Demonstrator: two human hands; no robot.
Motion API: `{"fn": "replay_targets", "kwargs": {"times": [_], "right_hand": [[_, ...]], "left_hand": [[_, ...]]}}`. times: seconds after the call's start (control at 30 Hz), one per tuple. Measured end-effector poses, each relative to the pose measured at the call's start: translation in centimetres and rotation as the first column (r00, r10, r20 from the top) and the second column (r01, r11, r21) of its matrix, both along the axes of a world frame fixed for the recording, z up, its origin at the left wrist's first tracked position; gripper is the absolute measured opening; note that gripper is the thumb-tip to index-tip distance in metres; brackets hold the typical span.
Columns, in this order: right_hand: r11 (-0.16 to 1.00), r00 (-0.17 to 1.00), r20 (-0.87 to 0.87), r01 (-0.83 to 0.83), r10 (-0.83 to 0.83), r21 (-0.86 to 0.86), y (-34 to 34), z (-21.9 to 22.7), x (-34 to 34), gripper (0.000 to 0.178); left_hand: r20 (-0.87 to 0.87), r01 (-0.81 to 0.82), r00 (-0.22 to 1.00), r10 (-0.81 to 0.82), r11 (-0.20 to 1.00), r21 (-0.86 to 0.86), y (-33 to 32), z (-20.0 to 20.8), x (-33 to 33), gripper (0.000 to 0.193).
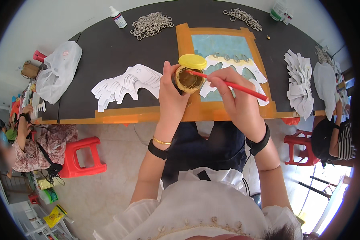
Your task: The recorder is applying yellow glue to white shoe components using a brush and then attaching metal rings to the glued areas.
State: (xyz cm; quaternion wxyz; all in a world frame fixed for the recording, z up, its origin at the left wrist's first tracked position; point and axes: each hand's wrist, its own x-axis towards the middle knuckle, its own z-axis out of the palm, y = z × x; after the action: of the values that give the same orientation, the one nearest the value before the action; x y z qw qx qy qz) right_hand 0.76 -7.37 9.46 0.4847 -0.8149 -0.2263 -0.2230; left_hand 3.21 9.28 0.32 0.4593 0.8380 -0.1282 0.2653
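Note:
My left hand (173, 89) is wrapped round a small jar (183, 89), tilted so that its mouth shows, with thick yellow-brown paste inside. Its yellow lid (193, 61) stands flipped up on the far side. Between the fingers of my right hand (237, 98) is a slim red brush-like stick (247, 90); its tip reaches into the jar and its bristles, if any, are hidden. Beneath both hands lies a light-blue board (220, 42) edged with orange tape. On it rest scalloped white pieces (257, 72) with several metal rings (227, 57) along their upper edge.
Fanned white pieces (126, 85) lie left, with another stack (299, 84) at right. Piles of metal rings (151, 25) (244, 18) and a white bottle (118, 18) are at the back. A plastic bag (60, 72) is far left. People sit at both sides, by red stools (82, 158) (300, 146).

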Motion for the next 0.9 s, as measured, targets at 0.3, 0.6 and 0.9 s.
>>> {"fn": "replay_targets", "kwargs": {"times": [0.3, 0.6, 0.9], "right_hand": [[0.989, 0.988, -0.154, 0.03, -0.008, 0.147, -1.8, 0.6, -1.6, 0.009], [0.897, 0.944, -0.306, 0.025, 0.124, 0.44, -1.5, -3.0, -0.9, 0.018], [0.529, 0.877, -0.422, 0.252, 0.229, 0.81, -5.7, -5.0, -2.3, 0.034]], "left_hand": [[-0.107, -0.052, 0.993, 0.055, 0.998, 0.027, -0.3, 1.2, -0.3, 0.085], [0.001, -0.032, 0.999, 0.032, 0.998, 0.049, -0.3, 0.3, 0.0, 0.093], [0.171, -0.047, 0.985, 0.026, 0.992, 0.117, -0.1, -0.2, 0.0, 0.099]]}}
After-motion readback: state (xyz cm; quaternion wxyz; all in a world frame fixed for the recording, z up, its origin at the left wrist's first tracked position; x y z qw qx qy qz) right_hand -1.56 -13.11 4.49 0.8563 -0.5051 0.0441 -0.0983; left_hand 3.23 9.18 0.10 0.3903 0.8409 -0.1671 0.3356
